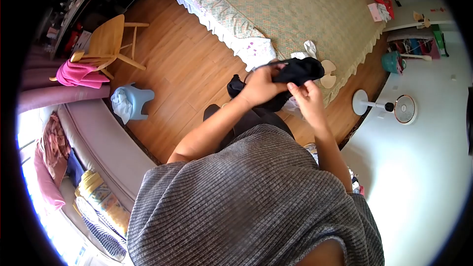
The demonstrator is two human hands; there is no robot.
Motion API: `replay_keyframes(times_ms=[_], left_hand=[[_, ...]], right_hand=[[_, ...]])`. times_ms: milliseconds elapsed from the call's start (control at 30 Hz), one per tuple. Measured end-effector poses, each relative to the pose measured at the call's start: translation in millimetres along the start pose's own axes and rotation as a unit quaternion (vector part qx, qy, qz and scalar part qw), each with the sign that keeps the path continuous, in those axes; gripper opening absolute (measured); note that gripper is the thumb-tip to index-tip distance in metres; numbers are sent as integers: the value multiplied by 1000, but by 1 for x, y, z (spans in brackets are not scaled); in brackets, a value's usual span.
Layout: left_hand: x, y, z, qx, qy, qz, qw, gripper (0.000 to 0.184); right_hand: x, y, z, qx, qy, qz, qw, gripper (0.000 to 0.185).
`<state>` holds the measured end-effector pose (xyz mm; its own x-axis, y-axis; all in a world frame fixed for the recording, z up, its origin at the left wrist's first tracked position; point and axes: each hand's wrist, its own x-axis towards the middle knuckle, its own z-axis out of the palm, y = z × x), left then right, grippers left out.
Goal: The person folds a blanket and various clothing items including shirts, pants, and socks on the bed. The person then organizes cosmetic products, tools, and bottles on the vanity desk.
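1. Holding a soft black cloth garment with a narrow dark strap in front of me, above my dark-clad legs and, as seen from overhead, across the near edge of the bed.
2. My left hand is closed on the garment, fingers curled into the cloth near its strap; the knuckles are slightly blurred.
3. My right hand meets the garment's lower edge, thumb and fingers bent and touching the cloth; I cannot tell whether they pinch it.
4. More black fabric hangs on the far side of my left wrist; I cannot tell whether it is one piece with the garment.
5. Just beside the garment, on the bed's green-beige patterned quilted cover, lie two rounded beige pads and a small crumpled white cloth.
6. A white cloth with pink-purple print drapes at the bed edge, near my left hand.
7. Well apart, on the brown wood-plank floor: a pale blue plastic stool bearing light cloth, and a yellow-brown wooden chair with a bright pink cloth.
8. Off to my right, a white standing fan.
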<state>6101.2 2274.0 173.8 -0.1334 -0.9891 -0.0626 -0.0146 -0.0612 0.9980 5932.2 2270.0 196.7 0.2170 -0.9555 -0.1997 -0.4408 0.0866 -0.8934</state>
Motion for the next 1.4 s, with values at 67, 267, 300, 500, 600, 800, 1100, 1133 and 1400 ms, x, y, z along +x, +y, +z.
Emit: replay_keyframes(times_ms=[67, 267, 300, 500, 600, 800, 1100, 1133, 1400], left_hand=[[16, -27, -19, -137, 15, -118, 983, 46], [16, -1, -56, -277, 81, -208, 935, 49], [18, -4, -55, -277, 82, -203, 936, 48], [20, -13, -21, -127, 149, -35, 980, 43], [7, 6, -4, 48, 123, 22, 991, 26], [-25, 64, 27, 226, -23, 225, 948, 42], [-34, 72, -27, -296, -257, -7, 920, 36], [-22, 60, -29, -257, -130, 40, 957, 38], [0, 4, -50, -100, -116, -237, 959, 70]], right_hand=[[4, 0, -10, 76, -38, -25, 996, 8], [10, -4, -35, 161, 15, 34, 986, 11], [10, -5, -34, 148, 28, 36, 988, 12], [-3, -32, -8, -132, 149, -244, 949, 30], [-11, -36, 15, 140, -18, -82, 987, 28], [-3, 19, 9, 516, -79, 29, 852, 37], [33, -47, -50, -143, -183, -355, 905, 55], [31, -39, -50, -192, -156, -356, 901, 55], [3, 7, -43, 53, -84, -235, 967, 50]])
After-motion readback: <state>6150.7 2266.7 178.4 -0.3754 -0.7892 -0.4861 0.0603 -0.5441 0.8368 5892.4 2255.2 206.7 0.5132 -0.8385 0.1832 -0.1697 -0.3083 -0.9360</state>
